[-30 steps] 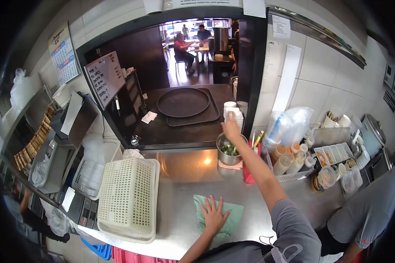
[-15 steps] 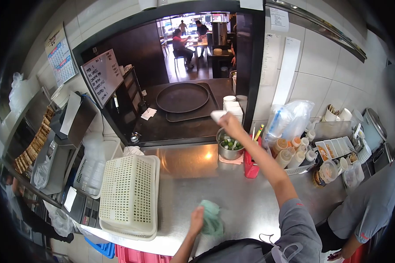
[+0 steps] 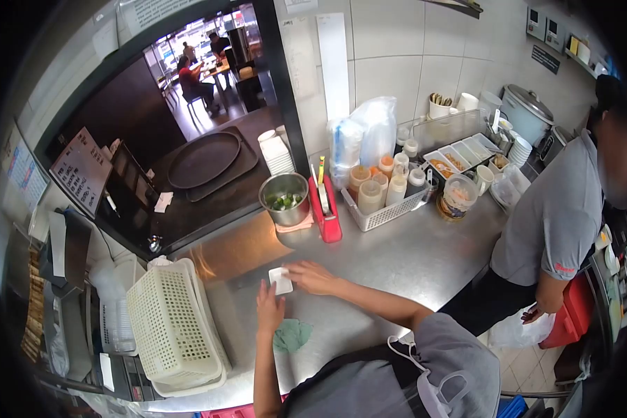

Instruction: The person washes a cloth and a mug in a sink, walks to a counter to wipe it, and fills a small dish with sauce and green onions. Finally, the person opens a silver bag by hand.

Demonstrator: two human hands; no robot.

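Observation:
A small white square dish (image 3: 281, 281) is held over the steel counter in front of me. My right hand (image 3: 312, 277) grips it from the right side, fingers closed at its edge. On the dish's near left side, my left hand (image 3: 269, 308) has its fingers stretched and parted, fingertips right at the rim. Below the hands, a crumpled green cloth (image 3: 292, 336) lies on the counter beside my left wrist. Beyond them stands a metal pot (image 3: 283, 217) with green pieces inside, set on a pink folded cloth (image 3: 295, 226).
A cream basket (image 3: 171, 320) occupies the counter's left. A red holder (image 3: 329, 226) with pens is beside the pot, then a basket of squeeze bottles (image 3: 390, 217). Stacked white dishes (image 3: 276, 155) and dark trays (image 3: 205, 160) sit in the pass window. A co-worker (image 3: 557, 188) stands at right.
My right hand has come down from the stacked dishes, bringing a white dish to the counter. My left hand has let go of the green cloth and moved to the dish. The view has turned right.

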